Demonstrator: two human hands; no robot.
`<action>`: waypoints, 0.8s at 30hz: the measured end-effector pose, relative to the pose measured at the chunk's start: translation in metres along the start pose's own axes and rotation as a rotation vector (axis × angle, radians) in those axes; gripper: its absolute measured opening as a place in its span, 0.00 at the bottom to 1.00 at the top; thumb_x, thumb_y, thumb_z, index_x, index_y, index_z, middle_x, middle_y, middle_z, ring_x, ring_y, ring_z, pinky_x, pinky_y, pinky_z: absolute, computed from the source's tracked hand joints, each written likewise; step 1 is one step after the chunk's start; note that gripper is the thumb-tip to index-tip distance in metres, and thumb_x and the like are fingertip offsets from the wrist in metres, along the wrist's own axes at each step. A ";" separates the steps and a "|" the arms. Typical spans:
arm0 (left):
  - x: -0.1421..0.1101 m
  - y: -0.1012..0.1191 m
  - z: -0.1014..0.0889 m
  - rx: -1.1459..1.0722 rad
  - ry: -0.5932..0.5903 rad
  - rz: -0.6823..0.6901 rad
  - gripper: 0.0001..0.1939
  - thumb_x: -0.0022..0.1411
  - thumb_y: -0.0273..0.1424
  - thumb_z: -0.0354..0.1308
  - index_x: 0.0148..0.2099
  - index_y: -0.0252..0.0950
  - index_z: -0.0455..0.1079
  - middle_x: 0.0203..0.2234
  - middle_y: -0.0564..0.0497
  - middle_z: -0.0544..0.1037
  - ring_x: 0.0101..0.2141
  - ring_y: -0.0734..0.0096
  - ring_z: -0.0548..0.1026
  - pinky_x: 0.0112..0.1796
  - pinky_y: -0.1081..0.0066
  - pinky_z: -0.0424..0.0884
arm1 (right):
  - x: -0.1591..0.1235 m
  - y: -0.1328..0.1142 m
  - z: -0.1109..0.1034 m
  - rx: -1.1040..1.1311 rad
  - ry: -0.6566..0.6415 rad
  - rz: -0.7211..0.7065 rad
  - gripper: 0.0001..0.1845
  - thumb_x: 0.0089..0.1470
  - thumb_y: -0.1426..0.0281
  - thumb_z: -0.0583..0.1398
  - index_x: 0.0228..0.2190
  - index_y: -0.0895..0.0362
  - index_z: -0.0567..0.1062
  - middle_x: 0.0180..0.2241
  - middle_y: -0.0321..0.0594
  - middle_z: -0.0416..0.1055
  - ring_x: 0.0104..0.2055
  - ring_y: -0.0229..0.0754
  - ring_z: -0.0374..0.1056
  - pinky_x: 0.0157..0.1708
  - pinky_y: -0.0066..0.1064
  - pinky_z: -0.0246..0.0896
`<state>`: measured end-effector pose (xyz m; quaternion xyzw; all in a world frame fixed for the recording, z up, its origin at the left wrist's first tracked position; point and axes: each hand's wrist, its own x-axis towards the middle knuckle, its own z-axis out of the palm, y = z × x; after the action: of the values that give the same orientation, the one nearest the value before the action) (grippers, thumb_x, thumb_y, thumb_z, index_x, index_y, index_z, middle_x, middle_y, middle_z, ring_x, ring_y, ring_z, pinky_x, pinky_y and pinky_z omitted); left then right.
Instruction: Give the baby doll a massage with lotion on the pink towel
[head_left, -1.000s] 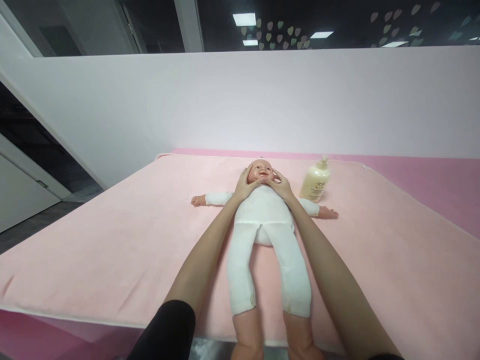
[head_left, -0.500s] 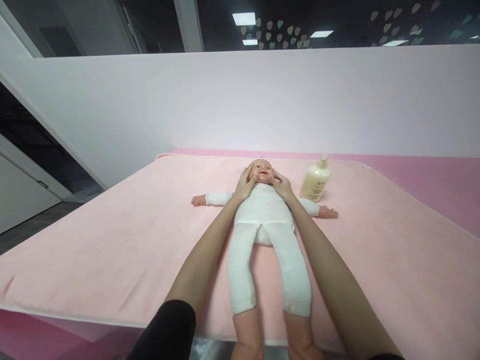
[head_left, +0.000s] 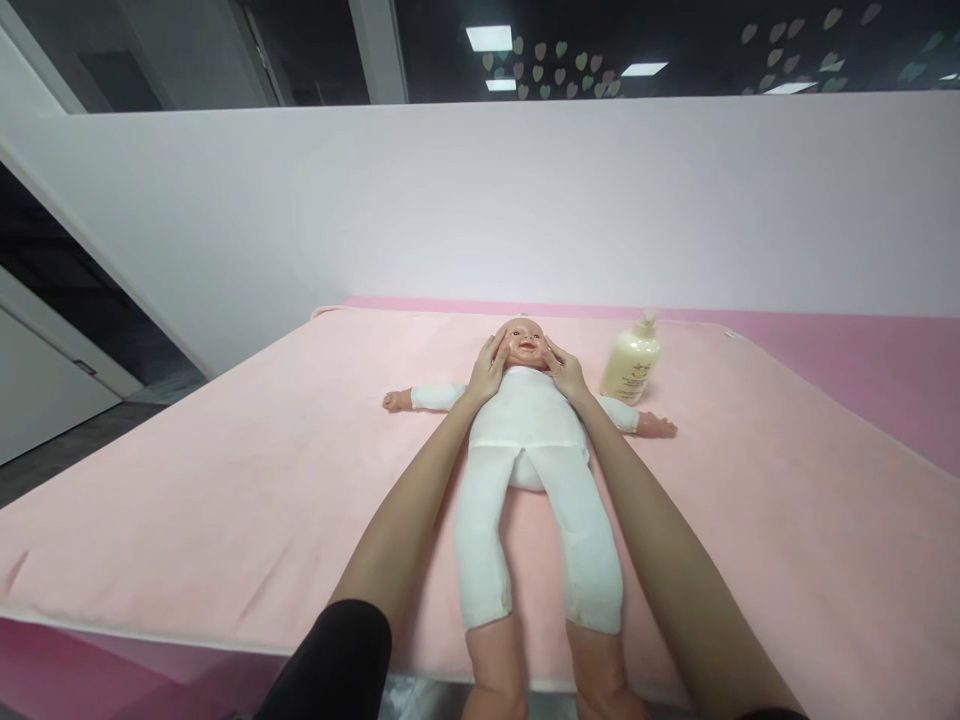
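nearest the camera, two bare forearms are seen stretched forward along either side of a doll (head_left: 525,440), which lies face up on a pale pink blanket (head_left: 225,500), legs toward the viewer and arms spread out to the sides. the doll is dressed in a white one-piece suit; its bare feet reach the near edge of the blanket.

the left hand (head_left: 487,368) is laid against one cheek of the doll's head (head_left: 525,345) and the right hand (head_left: 566,370) against the other. nothing is clasped: each grip is flat and loose, with fingers extended and resting on the face. compared with a second ago, the fingers have been slid a little upward and outward along the cheeks, away from the chin and toward the sides of the head; the arms and the doll's body have hardly been shifted. from this a stroking of the face, worked outward from the middle, is judged to be under way.

just beyond the right hand, a cream pump bottle (head_left: 631,362) is stood upright on the blanket, near the doll's shoulder but apart from it.

the blanket is spread over a deeper pink counter (head_left: 862,340). behind it a plain white partition (head_left: 480,200) is set, and above that dark glass is seen, with ceiling lights reflected and heart shapes stuck on.
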<state>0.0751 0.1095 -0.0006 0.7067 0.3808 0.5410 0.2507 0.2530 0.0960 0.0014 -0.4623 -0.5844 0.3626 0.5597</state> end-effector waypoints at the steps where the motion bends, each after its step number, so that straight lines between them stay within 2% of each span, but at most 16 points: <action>1: 0.000 0.000 0.000 0.003 0.001 -0.006 0.29 0.67 0.46 0.42 0.64 0.38 0.58 0.63 0.48 0.62 0.63 0.66 0.58 0.63 0.62 0.51 | 0.000 0.001 0.000 0.000 0.001 0.000 0.46 0.46 0.46 0.60 0.59 0.62 0.64 0.59 0.46 0.62 0.55 0.53 0.66 0.47 0.41 0.69; 10: 0.001 -0.003 0.000 -0.010 0.026 -0.022 0.30 0.68 0.47 0.37 0.64 0.36 0.59 0.62 0.46 0.63 0.62 0.67 0.60 0.63 0.64 0.52 | 0.006 0.011 -0.002 -0.032 0.019 -0.064 0.43 0.47 0.43 0.57 0.56 0.58 0.68 0.59 0.44 0.61 0.60 0.50 0.60 0.56 0.43 0.60; 14: 0.001 -0.005 0.001 -0.055 0.043 -0.008 0.31 0.67 0.47 0.38 0.63 0.33 0.59 0.61 0.43 0.64 0.61 0.67 0.62 0.62 0.64 0.54 | 0.007 0.012 -0.002 -0.044 0.040 -0.050 0.40 0.49 0.43 0.55 0.55 0.58 0.70 0.58 0.43 0.64 0.59 0.49 0.62 0.53 0.43 0.64; 19: 0.001 -0.012 0.004 -0.118 0.054 -0.006 0.29 0.67 0.46 0.39 0.63 0.36 0.59 0.61 0.45 0.64 0.60 0.67 0.62 0.61 0.64 0.56 | 0.008 0.014 -0.001 0.005 0.057 0.033 0.39 0.51 0.45 0.54 0.55 0.59 0.69 0.53 0.41 0.69 0.49 0.49 0.70 0.43 0.42 0.72; 24: 0.001 -0.005 0.001 -0.133 0.045 -0.063 0.29 0.65 0.47 0.45 0.62 0.37 0.61 0.61 0.46 0.64 0.61 0.63 0.61 0.62 0.62 0.55 | 0.006 0.013 0.000 -0.015 0.084 -0.041 0.35 0.52 0.47 0.55 0.53 0.57 0.72 0.53 0.41 0.69 0.54 0.48 0.67 0.50 0.42 0.67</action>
<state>0.0751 0.1133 -0.0047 0.6637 0.3715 0.5729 0.3055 0.2548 0.1061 -0.0089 -0.4692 -0.5726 0.3269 0.5875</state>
